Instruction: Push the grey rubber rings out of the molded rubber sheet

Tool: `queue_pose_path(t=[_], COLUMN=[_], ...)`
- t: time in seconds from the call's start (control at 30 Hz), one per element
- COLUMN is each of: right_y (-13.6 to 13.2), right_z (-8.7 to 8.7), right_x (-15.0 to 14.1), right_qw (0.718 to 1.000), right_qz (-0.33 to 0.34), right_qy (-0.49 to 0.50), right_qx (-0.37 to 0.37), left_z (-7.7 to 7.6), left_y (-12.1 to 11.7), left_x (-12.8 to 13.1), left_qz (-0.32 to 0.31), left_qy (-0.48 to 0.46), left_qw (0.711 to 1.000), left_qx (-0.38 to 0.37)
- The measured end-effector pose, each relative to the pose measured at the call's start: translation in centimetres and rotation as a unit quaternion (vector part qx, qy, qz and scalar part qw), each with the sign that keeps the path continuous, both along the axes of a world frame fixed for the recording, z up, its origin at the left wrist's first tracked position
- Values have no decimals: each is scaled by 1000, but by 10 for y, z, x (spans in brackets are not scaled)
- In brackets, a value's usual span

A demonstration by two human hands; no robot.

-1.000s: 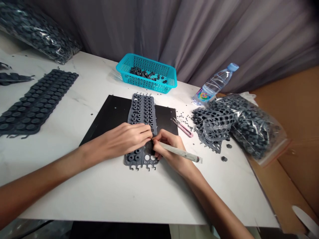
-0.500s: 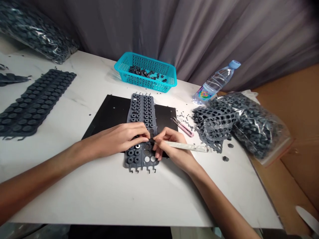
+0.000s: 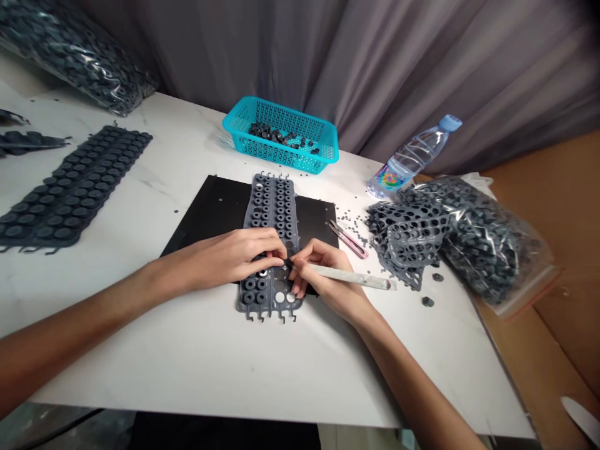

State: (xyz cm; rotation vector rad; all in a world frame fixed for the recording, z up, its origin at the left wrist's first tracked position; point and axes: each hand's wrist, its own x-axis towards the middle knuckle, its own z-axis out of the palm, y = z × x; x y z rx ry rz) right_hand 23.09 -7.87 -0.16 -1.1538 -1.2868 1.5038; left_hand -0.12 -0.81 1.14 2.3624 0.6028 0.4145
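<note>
My right hand (image 3: 323,269) grips a slim white pen-like tool (image 3: 349,275), its tip end hidden by the fingers. Opposite it, my left hand (image 3: 253,253) is closed in a pinch on a small dark rubber piece (image 3: 287,262), mostly covered by the fingertips. Both hands meet over a dark grey moulded rubber sheet (image 3: 272,219), which lies lengthwise on a black board (image 3: 206,215). Rows of round ringed plugs fill most of the sheet; several round holes at its lower right show through. Hooked tabs stick out from both short ends.
A turquoise basket (image 3: 281,150) holds loose dark pieces. Pink-handled thread snips (image 3: 349,240), punched-out sheets (image 3: 412,237), a water bottle (image 3: 412,156) and a bag of dark pieces (image 3: 487,237) lie to the right. Another moulded sheet (image 3: 75,187) and a full bag (image 3: 79,56) lie left.
The view has shifted slightly, so the table things appear a little further right. Both hands keep nearly the same pose over the sheet.
</note>
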Motion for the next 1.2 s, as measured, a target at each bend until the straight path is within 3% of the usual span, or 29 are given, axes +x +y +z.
queue_pose_path(t=[0.8,1.07,1.2], right_y=[0,0,2], right_z=[2,1,4], right_x=[-1,-2,-2], right_qw=[1000,1000,999], right_qz=[6,3,6], right_qy=[-14,-26,-40], right_qx=[-9,-5,-9], left_z=[1,2,0], left_y=[-3,-12,-19], left_x=[2,10,14], left_qz=[17,77,89], left_qy=[8,10,24], left_qw=[1000,997,994], left_qx=[1,6,55])
